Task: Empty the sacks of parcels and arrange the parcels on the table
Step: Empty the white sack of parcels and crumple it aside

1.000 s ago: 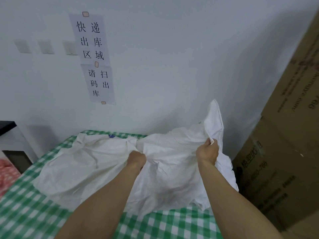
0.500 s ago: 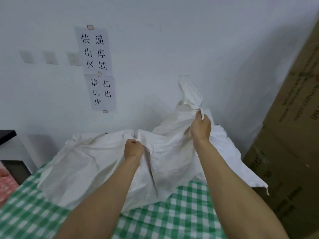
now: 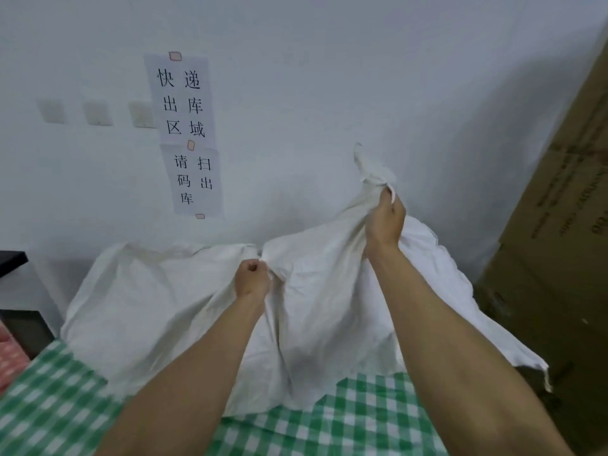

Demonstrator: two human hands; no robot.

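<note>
Two taped paper signs point(image 3: 182, 100) with black characters hang on the white wall point(image 3: 329, 93) at eleven o'clock, with three wall plates point(image 3: 98, 112) just beside them at their nine. Tall cardboard boxes point(image 3: 566, 241) stand at three o'clock. A black shelf edge point(image 3: 10, 263) shows at nine.

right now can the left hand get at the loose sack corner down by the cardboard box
Probably not directly. The left hand is gripping a bunch of the sack mid-table, and the right forearm lies across the way to that corner. It would have to let go first.
</note>
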